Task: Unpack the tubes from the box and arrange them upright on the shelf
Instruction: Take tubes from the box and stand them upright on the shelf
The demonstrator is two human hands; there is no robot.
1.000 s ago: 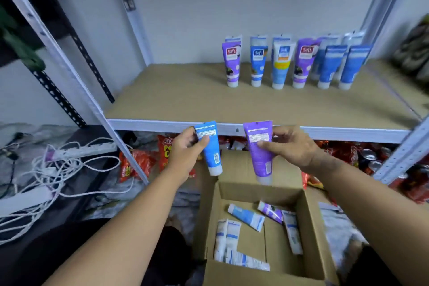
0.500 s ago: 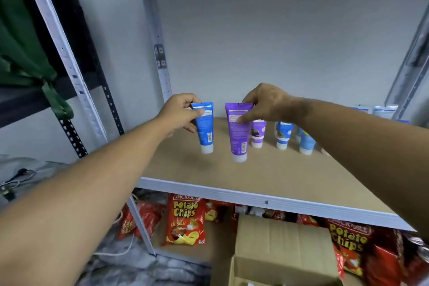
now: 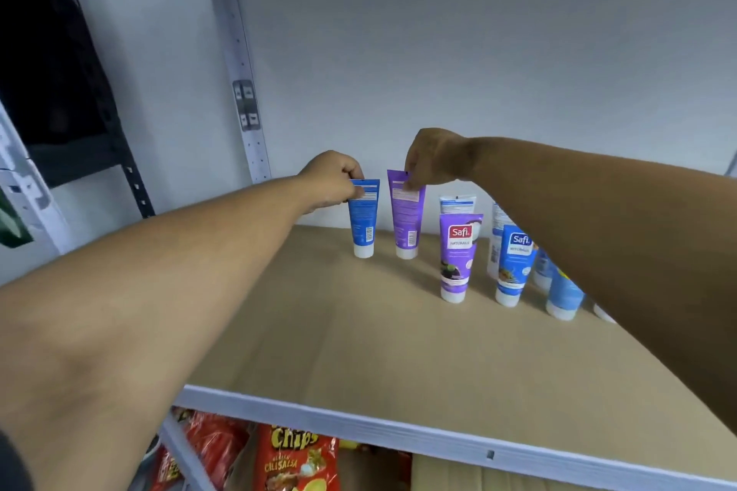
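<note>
My left hand [image 3: 333, 175] pinches the top of a blue tube [image 3: 363, 221] that stands cap-down near the back of the brown shelf [image 3: 359, 331]. Just to its right, my right hand [image 3: 432, 157] pinches the crimped top of a purple tube [image 3: 406, 217], also upright with its cap on the shelf. Both tubes show their printed backs. Several other tubes stand upright to the right, among them a purple Safi tube [image 3: 456, 255] and a blue Safi tube [image 3: 513, 263]; my right forearm hides part of that row. Only a corner of the cardboard box [image 3: 458, 476] shows below.
A grey upright post [image 3: 243, 100] rises at the shelf's back left corner. The shelf's white front rail [image 3: 399, 431] runs across the bottom. Red chip bags [image 3: 295, 462] sit on the level below. A dark rack stands at the far left.
Both hands have carried the blue and purple tubes farther back on the shelf and set them down on their caps. The view has moved closer and tilted up.
</note>
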